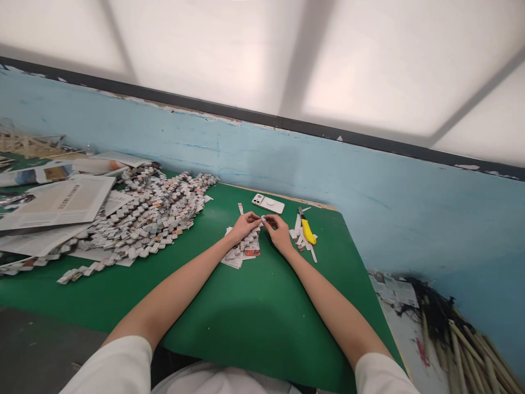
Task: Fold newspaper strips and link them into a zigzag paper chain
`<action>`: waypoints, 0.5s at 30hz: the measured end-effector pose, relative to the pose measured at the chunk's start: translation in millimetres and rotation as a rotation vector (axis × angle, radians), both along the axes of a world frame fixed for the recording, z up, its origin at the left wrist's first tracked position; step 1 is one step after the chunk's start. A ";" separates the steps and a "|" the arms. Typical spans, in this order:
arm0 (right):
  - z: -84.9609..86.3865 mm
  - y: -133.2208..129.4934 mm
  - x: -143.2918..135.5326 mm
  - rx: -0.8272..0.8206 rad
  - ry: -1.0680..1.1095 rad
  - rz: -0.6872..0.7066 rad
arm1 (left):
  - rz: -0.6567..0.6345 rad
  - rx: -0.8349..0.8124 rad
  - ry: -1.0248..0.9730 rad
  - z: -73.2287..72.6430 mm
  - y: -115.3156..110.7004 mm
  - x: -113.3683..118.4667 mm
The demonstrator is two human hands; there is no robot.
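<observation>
My left hand (247,225) and my right hand (277,229) meet over the green table. Thumbs and fingers of both pinch a small folded newspaper piece (263,219) between them. Below my left hand lies a small stack of cut newspaper pieces (238,256), partly covered by the hand and by a short folded paper chain (251,241). Just beyond the hands rests a white phone (268,203), its camera side up. To the right of my right hand, a yellow-handled utility knife (307,230) lies on loose paper strips (299,238).
On the left, a big heap of folded newspaper chains (151,210) spreads over the green table (246,312). Newspaper sheets (61,202) lie beside it. A blue wall (287,158) stands behind. Past the table's right edge, sticks (463,345) are piled on the floor.
</observation>
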State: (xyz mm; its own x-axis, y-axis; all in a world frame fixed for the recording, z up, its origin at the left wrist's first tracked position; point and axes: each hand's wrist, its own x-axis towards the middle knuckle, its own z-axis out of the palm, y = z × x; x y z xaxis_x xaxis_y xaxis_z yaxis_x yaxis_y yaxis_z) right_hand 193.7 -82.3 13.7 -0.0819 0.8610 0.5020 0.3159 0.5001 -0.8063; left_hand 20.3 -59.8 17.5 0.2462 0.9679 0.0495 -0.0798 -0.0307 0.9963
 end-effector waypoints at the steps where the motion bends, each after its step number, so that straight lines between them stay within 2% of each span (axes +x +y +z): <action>1: -0.3 0.0 0.1 0.004 0.004 -0.002 | -0.001 0.000 0.000 -0.2 0.2 0.0; 11: 3.0 -2.3 -0.2 0.017 -0.003 0.001 | 0.003 -0.008 0.028 -6.3 2.6 -0.9; 15: 3.5 -2.9 0.3 0.013 0.004 0.026 | -0.048 -0.008 0.008 -8.7 3.3 0.0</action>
